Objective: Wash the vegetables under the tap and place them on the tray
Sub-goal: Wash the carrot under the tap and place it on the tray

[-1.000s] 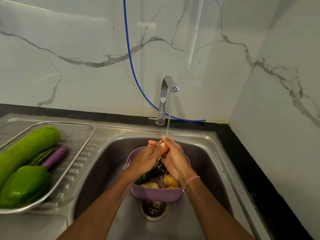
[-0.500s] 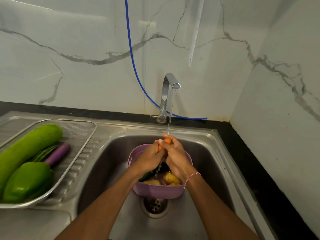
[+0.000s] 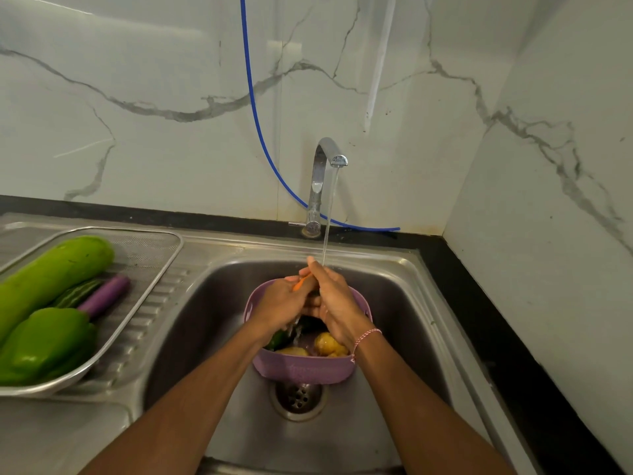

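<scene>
A slim orange carrot [image 3: 302,283] is held above a lilac plastic basket [image 3: 305,370], at 12 o'clock of its rim and just below the tap's outlet. Only a short sliver of it is seen; the rest is covered by fingers. The left hand [image 3: 281,305] and the right hand [image 3: 334,303] are pressed together around it with fingers curled. The right fingertips are raised beside a thin, clear stream of water [image 3: 327,228] that is poured from a curved chrome tap [image 3: 322,176]. A red-and-white thread bracelet [image 3: 365,337] is worn on the right wrist.

The basket is set in a brushed steel sink [image 3: 212,303], partly over the perforated drain [image 3: 298,401] at 6 o'clock. Inside it, 2 knobbly yellow potatoes [image 3: 329,344] and something dark green are seen; the rest is hidden by the wrists.

At 9 o'clock of the basin, a steel mesh tray [image 3: 147,255] is laid on the ribbed drainboard and is cut off by the frame edge. In it are laid a long, smooth, pale-green gourd [image 3: 58,269], a glossy green pepper [image 3: 44,341], a purple aubergine [image 3: 104,296] and a dark striped cucumber [image 3: 77,293], which is mostly covered. The white veined marble walls are crossed by a blue hose [image 3: 253,108].
</scene>
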`<state>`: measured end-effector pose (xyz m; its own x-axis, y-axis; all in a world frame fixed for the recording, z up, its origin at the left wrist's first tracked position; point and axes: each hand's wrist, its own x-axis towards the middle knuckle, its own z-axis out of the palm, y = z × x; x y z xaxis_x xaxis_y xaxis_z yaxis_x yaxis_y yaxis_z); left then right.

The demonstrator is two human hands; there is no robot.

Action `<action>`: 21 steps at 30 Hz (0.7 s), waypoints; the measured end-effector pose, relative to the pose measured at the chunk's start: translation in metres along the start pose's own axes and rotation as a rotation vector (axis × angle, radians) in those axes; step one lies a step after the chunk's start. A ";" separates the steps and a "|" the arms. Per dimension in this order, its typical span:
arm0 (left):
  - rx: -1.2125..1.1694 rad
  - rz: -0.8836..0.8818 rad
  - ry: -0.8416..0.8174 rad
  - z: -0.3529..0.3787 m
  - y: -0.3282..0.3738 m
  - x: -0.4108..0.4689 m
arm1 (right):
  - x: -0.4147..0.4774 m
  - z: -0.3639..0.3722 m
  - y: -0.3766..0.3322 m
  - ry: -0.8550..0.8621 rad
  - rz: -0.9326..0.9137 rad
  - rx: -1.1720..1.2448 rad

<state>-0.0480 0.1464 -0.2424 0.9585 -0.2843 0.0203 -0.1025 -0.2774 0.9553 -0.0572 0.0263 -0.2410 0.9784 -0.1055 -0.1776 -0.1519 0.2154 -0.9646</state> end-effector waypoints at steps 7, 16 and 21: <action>-0.146 -0.017 -0.326 0.002 -0.003 -0.004 | 0.005 -0.006 -0.002 -0.003 0.006 0.148; 0.367 0.263 -0.112 0.002 -0.008 0.011 | 0.001 -0.010 -0.003 0.120 -0.021 -0.023; 0.325 -0.003 -0.083 0.002 -0.010 0.012 | -0.001 -0.023 -0.005 0.088 -0.011 -0.382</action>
<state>-0.0357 0.1434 -0.2525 0.9354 -0.3530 -0.0194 -0.1919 -0.5530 0.8108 -0.0608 0.0034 -0.2407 0.9671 -0.1921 -0.1667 -0.1986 -0.1610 -0.9668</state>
